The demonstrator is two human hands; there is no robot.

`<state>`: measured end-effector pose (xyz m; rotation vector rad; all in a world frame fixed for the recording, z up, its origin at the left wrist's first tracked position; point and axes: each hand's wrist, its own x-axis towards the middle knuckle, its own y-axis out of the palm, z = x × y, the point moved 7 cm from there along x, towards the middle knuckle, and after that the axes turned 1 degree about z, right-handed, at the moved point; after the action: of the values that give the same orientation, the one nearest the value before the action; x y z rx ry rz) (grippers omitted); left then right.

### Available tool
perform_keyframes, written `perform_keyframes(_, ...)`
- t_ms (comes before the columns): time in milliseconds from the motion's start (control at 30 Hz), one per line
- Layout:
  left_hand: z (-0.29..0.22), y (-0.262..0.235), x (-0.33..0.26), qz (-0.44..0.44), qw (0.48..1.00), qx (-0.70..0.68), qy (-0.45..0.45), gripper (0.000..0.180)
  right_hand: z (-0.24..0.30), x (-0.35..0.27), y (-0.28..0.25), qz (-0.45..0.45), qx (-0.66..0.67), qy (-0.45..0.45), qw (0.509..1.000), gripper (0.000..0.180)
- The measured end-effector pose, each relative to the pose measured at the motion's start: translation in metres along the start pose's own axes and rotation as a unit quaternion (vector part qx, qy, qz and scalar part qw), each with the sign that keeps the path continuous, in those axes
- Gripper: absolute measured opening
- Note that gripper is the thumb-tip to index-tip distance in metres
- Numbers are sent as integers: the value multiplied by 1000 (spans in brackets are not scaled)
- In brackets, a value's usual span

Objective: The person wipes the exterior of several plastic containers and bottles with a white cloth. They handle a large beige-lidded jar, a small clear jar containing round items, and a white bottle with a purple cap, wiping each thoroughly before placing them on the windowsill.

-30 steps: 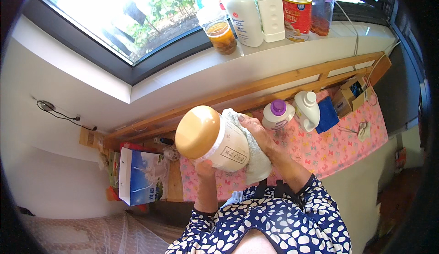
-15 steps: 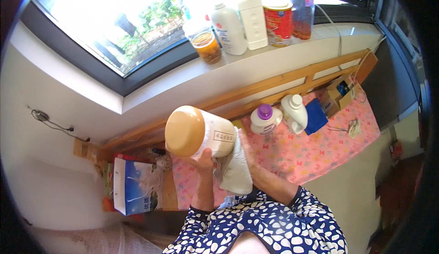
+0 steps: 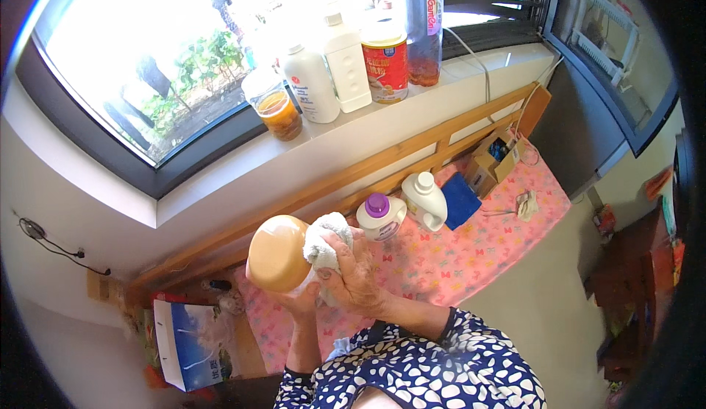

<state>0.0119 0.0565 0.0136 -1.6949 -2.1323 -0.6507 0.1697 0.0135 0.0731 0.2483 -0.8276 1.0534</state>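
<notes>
At the far left, a thin black cable with a round dark fitting lay against the white wall. Further right stood a blue-and-white paper carrier bag, next to a pink printed sheet. Above the sheet, in front of the person, a large pale jar with a smooth, rounded tan lid was held up at a tilt. The left hand cupped it from below, its fingers curled around the side and its thumb showing at the front. Just right of the lid, the right hand gripped a bunched, whitish terry cloth with bent fingers, pressing it to the jar.

Beyond the hands, along the windowsill, ran a clear cup of amber liquid, two white plastic bottles, a red cylindrical tin and a tall bluish transparent bottle. On the sheet, rightward, were a white bottle with a purple cap, a white handled jug, a folded blue cloth and an open brown cardboard box.
</notes>
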Motion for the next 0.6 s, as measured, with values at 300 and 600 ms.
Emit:
perform_keyframes(300, -31, 4, 20, 39, 997, -71, 10, 109, -13, 45, 21, 105, 237, 50, 964, 34)
perform_keyframes(600, -36, 2, 26, 56, 997, -48, 1, 108, -6, 58, 21, 145, 269, 45, 951, 36)
